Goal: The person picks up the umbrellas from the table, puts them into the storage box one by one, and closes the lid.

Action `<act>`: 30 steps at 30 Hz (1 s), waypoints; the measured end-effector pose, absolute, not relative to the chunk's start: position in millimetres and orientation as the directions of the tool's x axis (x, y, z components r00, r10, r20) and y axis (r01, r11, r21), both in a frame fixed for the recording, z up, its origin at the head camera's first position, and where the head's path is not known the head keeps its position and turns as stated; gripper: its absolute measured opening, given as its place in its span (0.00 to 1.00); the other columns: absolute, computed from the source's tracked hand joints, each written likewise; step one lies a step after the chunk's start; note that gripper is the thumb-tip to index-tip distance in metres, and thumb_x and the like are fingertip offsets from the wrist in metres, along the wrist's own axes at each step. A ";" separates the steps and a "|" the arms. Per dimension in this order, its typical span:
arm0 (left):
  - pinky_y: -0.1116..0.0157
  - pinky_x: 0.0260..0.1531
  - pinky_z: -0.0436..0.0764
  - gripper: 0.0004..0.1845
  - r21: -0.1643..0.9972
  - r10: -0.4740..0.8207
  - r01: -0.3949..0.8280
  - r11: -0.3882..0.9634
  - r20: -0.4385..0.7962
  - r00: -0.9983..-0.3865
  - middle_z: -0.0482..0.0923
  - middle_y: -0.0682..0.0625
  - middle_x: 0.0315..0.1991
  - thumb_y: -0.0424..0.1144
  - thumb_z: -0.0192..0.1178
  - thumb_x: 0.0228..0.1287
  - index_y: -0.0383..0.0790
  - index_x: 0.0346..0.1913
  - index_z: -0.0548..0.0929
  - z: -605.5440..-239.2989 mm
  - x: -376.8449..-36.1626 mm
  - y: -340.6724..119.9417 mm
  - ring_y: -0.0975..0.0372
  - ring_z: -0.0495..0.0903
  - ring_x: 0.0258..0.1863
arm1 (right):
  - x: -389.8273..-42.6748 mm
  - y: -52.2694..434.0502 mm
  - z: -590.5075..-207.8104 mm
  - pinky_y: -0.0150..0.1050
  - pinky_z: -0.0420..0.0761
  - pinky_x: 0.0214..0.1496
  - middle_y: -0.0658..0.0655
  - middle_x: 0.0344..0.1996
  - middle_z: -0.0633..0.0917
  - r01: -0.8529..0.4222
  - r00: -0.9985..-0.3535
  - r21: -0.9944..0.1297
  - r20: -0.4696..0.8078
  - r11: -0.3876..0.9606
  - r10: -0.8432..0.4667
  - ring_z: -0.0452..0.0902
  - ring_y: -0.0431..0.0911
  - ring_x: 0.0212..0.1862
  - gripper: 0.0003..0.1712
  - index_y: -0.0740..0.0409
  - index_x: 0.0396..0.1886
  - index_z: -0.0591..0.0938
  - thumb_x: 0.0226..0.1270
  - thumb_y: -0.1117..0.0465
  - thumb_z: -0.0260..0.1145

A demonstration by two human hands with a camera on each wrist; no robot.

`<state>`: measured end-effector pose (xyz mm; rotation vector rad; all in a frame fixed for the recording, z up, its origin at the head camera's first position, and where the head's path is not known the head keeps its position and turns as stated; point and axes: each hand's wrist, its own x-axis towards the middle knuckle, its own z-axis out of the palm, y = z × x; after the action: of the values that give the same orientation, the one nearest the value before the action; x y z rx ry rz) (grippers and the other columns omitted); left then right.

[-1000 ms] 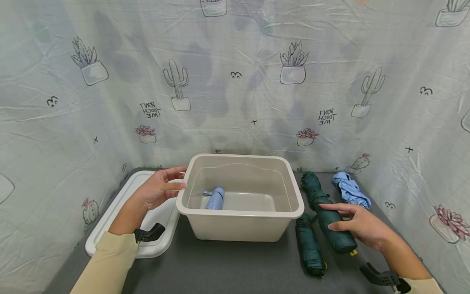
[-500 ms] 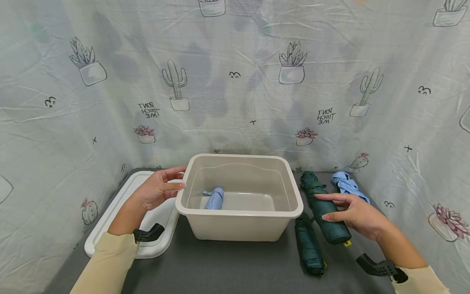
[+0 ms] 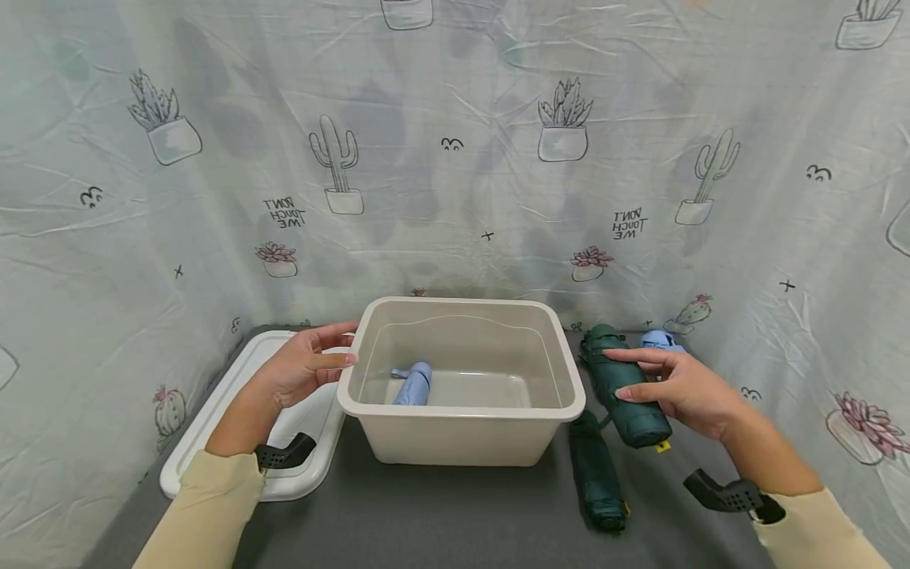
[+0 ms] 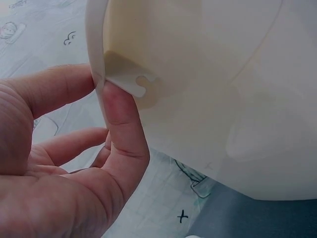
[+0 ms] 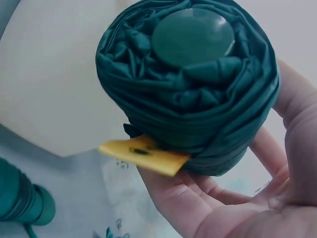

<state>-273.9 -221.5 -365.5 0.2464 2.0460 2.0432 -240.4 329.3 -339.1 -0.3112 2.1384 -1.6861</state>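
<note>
Right hand point(image 3: 686, 389) grips a folded dark green umbrella point(image 3: 626, 391), fingers curled over the top, thumb along the side. Umbrella sits off the desk point(image 3: 462, 514) surface, tilted, just right of the bin, near the desk's right edge. Right wrist view: rolled end with round green cap point(image 5: 193, 35) faces the camera, yellow tag point(image 5: 143, 154) hangs from the canopy folds; print on the tag is too blurred to read.

Left hand point(image 3: 302, 367) holds the left rim of the beige plastic bin point(image 3: 462, 411): thumb on the rim's outer lip, fingers point(image 4: 54, 89) behind it, confirmed in the left wrist view. Bin stands at the desk's middle, toward the back edge.

Inside the bin: one folded light blue umbrella point(image 3: 414, 385), lying on the floor of the bin at its left side.

Second dark green umbrella point(image 3: 596, 474) lies flat on the desk, just right of the bin's front right corner, below the held one. Light blue item point(image 3: 657, 341) at the back right corner, mostly hidden behind the right hand; cannot tell what it is.

White lid point(image 3: 213, 442) lies flat along the desk's left edge, under the left forearm.

Backdrop curtain point(image 3: 455, 158) has cactus and succulent prints; text appears mirrored, reads "DON'T TOUCH ME" twice.
</note>
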 end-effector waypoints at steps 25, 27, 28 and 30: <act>0.65 0.45 0.88 0.40 0.998 0.297 -0.056 -0.001 -0.054 -0.953 0.72 0.45 0.54 0.26 0.64 0.67 0.31 0.79 0.59 -364.6 -272.4 -222.3 0.61 0.86 0.44 | -272.4 251.3 -296.2 0.56 0.86 0.56 0.67 0.73 0.67 0.147 -0.875 -0.969 -0.222 0.201 -0.431 0.81 0.54 0.58 0.45 0.51 0.80 0.65 0.66 0.67 0.72; 0.65 0.45 0.88 0.40 0.998 0.296 -0.056 -0.002 -0.053 -0.954 0.72 0.45 0.54 0.26 0.64 0.67 0.31 0.79 0.59 -364.6 -272.6 -222.1 0.61 0.86 0.44 | -276.3 245.2 -296.2 0.56 0.85 0.57 0.67 0.75 0.66 0.147 -0.876 -0.969 -0.222 0.200 -0.428 0.81 0.54 0.59 0.45 0.51 0.80 0.65 0.66 0.67 0.72; 0.65 0.45 0.88 0.40 0.998 0.297 -0.056 -0.001 -0.053 -0.953 0.72 0.45 0.54 0.26 0.64 0.67 0.31 0.79 0.59 -364.6 -272.8 -222.0 0.61 0.86 0.44 | -278.2 242.4 -296.4 0.56 0.85 0.58 0.67 0.75 0.65 0.151 -0.876 -0.969 -0.224 0.198 -0.426 0.80 0.54 0.59 0.45 0.50 0.80 0.65 0.66 0.67 0.72; 0.65 0.45 0.88 0.40 0.998 0.297 -0.056 -0.001 -0.053 -0.954 0.72 0.46 0.54 0.26 0.65 0.67 0.31 0.79 0.59 -364.7 -273.3 -221.6 0.61 0.86 0.45 | -281.9 236.8 -296.9 0.55 0.85 0.59 0.66 0.76 0.66 0.155 -0.876 -0.969 -0.225 0.193 -0.426 0.80 0.54 0.60 0.45 0.50 0.80 0.65 0.66 0.68 0.72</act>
<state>-273.3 -221.6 -364.7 0.2517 2.0262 2.0449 -281.9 236.8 -296.9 -0.2527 2.0258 -1.7287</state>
